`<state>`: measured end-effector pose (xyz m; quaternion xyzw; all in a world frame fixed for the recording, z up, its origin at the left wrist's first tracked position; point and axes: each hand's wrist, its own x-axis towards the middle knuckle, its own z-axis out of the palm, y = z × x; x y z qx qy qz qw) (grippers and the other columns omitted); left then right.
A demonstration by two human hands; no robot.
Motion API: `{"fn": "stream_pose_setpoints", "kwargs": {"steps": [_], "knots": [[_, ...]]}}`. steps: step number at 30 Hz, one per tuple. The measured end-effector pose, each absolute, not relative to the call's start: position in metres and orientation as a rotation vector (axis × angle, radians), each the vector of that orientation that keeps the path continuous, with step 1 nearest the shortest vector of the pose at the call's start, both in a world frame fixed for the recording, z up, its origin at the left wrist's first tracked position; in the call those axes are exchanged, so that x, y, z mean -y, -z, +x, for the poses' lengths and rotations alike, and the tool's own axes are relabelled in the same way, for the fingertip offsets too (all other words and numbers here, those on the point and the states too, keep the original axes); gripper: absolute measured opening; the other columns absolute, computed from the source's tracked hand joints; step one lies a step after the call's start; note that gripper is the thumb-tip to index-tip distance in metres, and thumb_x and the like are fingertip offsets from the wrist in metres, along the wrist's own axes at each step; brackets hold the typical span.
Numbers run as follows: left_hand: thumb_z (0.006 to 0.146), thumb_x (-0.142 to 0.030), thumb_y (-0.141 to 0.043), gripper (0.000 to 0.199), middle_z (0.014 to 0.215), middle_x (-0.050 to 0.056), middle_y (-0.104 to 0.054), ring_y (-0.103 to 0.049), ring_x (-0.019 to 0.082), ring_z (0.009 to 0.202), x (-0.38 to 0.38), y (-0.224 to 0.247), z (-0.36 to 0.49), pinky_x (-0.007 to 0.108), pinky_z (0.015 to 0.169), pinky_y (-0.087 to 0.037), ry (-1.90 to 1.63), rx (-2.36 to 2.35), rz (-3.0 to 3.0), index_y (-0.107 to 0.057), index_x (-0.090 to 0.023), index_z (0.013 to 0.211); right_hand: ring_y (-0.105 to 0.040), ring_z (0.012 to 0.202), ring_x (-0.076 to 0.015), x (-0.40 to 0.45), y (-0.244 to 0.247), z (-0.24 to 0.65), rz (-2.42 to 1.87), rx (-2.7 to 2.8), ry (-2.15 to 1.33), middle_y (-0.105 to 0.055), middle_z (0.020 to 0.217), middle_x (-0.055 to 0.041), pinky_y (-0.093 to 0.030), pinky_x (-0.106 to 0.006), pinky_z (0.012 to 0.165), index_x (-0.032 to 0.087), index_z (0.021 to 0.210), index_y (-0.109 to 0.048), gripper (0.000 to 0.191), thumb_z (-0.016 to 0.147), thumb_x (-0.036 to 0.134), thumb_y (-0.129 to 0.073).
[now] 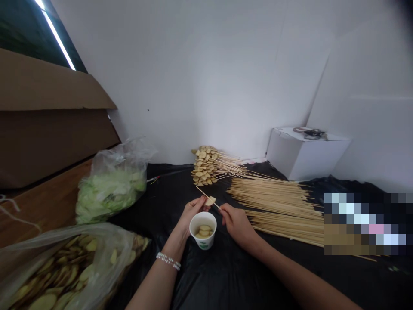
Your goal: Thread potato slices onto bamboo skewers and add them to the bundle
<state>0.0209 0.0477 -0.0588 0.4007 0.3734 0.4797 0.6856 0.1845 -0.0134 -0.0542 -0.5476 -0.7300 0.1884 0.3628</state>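
Note:
My left hand (192,211) pinches a pale round slice (211,201), just above a white paper cup (203,245). A thin wooden skewer (201,191) crosses the slice, tilted up to the left. Its lower right end is held between the fingers of my right hand (234,218). Several similar slices (204,231) lie inside the cup. Whether the skewer passes through the slice or rests against it is too small to tell. Behind the hands lies a pile of skewered slices (204,165), their sticks pointing right.
Bare skewers (274,193) lie in bundles to the right on black plastic sheeting (206,284). An open bag of slices (67,271) is at the front left, with a bag of pale green pieces (109,189) behind it. A white box (306,153) stands at the back right.

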Motion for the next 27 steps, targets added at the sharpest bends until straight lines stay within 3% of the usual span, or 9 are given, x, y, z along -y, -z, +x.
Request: {"fn": "stream_pose_setpoints", "kwargs": {"steps": [6, 10, 13, 22, 27], "knots": [[0.073, -0.055, -0.062, 0.049, 0.067, 0.007, -0.068, -0.059, 0.011, 0.057, -0.055, 0.063, 0.019, 0.019, 0.053, -0.044, -1.077, -0.827, 0.818, -0.071, -0.007, 0.083, -0.054, 0.053, -0.0108, 0.018, 0.045, 0.184, -1.301, 1.682, -0.758, -0.058, 0.057, 0.0032, -0.037, -0.021, 0.054, 0.018, 0.086, -0.061, 0.022, 0.090, 0.029, -0.042], [0.078, -0.054, -0.056, 0.049, 0.067, 0.009, -0.068, -0.060, 0.012, 0.057, -0.057, 0.064, 0.018, 0.020, 0.054, -0.045, -1.067, -0.867, 0.752, -0.070, -0.007, 0.080, -0.053, 0.050, -0.0101, 0.022, 0.039, 0.180, -1.224, 1.576, -1.028, -0.054, 0.054, 0.0055, -0.036, -0.020, 0.050, 0.017, 0.094, -0.060, 0.025, 0.085, 0.038, -0.052], [0.078, -0.054, -0.057, 0.047, 0.069, 0.008, -0.069, -0.059, 0.012, 0.053, -0.055, 0.062, 0.018, 0.021, 0.049, -0.043, -1.052, -0.892, 0.759, -0.070, -0.009, 0.083, -0.050, 0.045, -0.0092, 0.028, 0.037, 0.176, -1.213, 1.525, -1.129, -0.048, 0.049, 0.0090, -0.034, -0.020, 0.046, 0.017, 0.100, -0.057, 0.028, 0.079, 0.036, -0.059], [0.074, -0.048, -0.065, 0.040, 0.074, 0.009, -0.070, -0.061, 0.014, 0.057, -0.051, 0.059, 0.022, 0.023, 0.052, -0.045, -1.084, -0.927, 0.795, -0.070, -0.009, 0.083, -0.047, 0.043, -0.0088, 0.033, 0.041, 0.166, -1.235, 1.475, -1.230, -0.053, 0.049, 0.0076, -0.033, -0.019, 0.044, 0.018, 0.097, -0.057, 0.023, 0.075, 0.023, -0.056], [0.072, -0.044, -0.068, 0.036, 0.069, 0.009, -0.070, -0.061, 0.015, 0.055, -0.051, 0.063, 0.024, 0.025, 0.056, -0.047, -1.080, -0.870, 0.788, -0.069, -0.009, 0.081, -0.049, 0.046, -0.0098, 0.030, 0.044, 0.171, -1.214, 1.443, -1.041, -0.052, 0.053, 0.0069, -0.035, -0.020, 0.047, 0.019, 0.093, -0.057, 0.019, 0.076, 0.022, -0.051]]}}
